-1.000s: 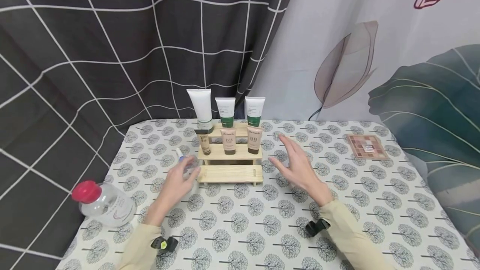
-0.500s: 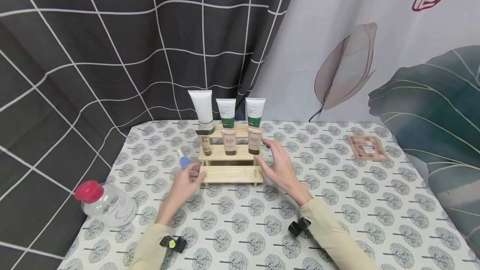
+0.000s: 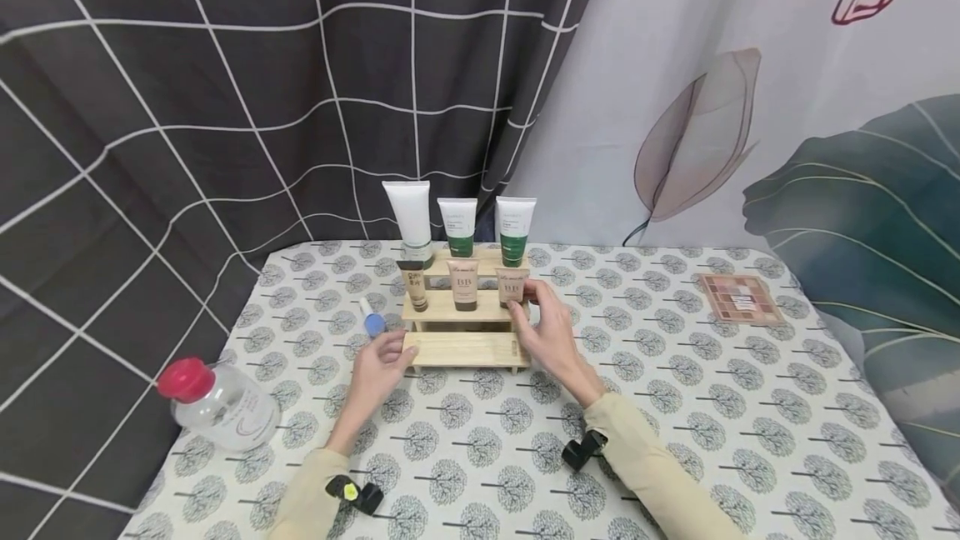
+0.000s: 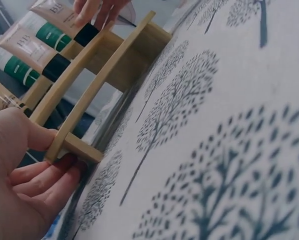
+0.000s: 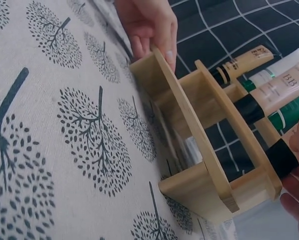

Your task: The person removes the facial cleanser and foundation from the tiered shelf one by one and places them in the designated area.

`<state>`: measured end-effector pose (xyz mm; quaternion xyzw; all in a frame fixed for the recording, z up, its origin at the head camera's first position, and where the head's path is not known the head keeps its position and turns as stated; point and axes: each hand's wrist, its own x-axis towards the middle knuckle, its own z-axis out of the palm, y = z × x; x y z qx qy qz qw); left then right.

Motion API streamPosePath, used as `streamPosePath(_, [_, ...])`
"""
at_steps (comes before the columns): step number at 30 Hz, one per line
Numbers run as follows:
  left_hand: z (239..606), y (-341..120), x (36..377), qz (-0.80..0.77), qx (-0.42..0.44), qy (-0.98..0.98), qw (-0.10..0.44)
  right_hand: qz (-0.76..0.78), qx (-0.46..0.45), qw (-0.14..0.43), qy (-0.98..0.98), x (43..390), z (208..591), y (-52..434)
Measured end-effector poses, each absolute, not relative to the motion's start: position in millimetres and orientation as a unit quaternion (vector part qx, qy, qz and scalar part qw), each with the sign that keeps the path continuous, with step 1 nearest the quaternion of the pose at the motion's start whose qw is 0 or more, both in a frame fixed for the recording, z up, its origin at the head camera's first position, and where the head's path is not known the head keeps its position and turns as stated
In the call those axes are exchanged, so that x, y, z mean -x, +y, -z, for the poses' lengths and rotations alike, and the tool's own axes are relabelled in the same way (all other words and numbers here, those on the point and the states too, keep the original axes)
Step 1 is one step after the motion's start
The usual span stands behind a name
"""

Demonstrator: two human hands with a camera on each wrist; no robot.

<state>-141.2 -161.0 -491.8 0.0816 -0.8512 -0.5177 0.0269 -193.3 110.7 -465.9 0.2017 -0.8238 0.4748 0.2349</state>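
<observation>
At frame centre, the left hand (image 3: 378,367) grips the left end of the wooden stepped rack (image 3: 463,348) on the bench (image 3: 675,407); the right hand (image 3: 551,332) pinches a beige BB tube (image 3: 512,283) on its middle step.

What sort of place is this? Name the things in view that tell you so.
Probably a staged tabletop set: hung curtains as backdrop, a tree-print tablecloth, and cosmetic tubes lined up on a stepped wooden rack.

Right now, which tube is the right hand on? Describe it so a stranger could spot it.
Find the stepped wooden rack at the far middle of the tree-print table. On its middle step stand three beige tubes; the right hand pinches the beige tube at the right end. The others stand untouched.
</observation>
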Motion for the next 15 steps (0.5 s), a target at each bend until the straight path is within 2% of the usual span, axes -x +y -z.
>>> streamPosePath(15, [495,-161,140,0.549,-0.105,-0.829,0.026,-0.493,-0.177,0.213,-0.825,182,462,129])
